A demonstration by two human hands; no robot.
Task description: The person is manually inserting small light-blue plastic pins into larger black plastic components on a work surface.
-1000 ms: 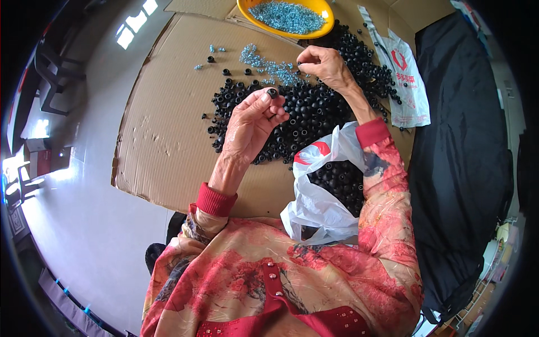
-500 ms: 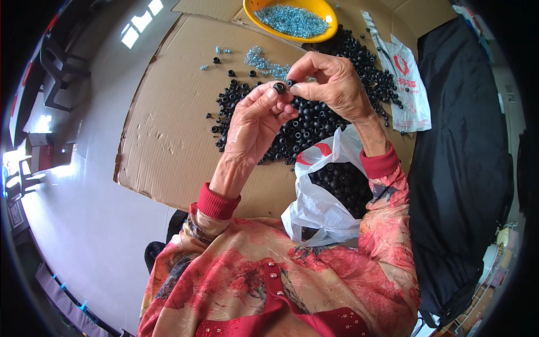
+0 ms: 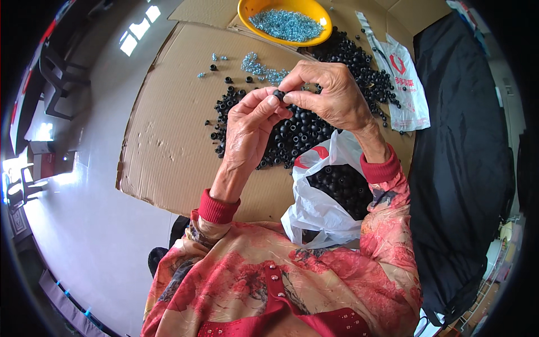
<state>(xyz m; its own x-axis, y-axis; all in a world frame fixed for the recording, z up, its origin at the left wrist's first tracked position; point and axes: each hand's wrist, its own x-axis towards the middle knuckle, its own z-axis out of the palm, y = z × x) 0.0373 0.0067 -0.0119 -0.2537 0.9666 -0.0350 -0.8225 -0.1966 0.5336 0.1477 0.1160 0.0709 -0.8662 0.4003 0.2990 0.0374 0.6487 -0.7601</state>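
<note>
Over the cardboard sheet my left hand pinches a small round black plastic piece between thumb and forefinger. My right hand comes from the other side, its thumb and forefinger closed on the same spot, fingertips touching. Its part of the hold is largely hidden by the fingers. Below the hands spreads a pile of black plastic pieces, some round, some hollow like little cups. A scatter of tiny blue shiny metal pieces lies just beyond the fingers.
A yellow bowl of blue metal pieces stands at the far side. Close to my right forearm, an opened white plastic bag holds more black pieces. A flat white bag lies right, beside black cloth. Cardboard covers the work surface.
The separate black pieces in my two hands have come together, and the cup-like opening no longer faces up. My right fingers have moved slightly left and down. The view has shifted a little.
</note>
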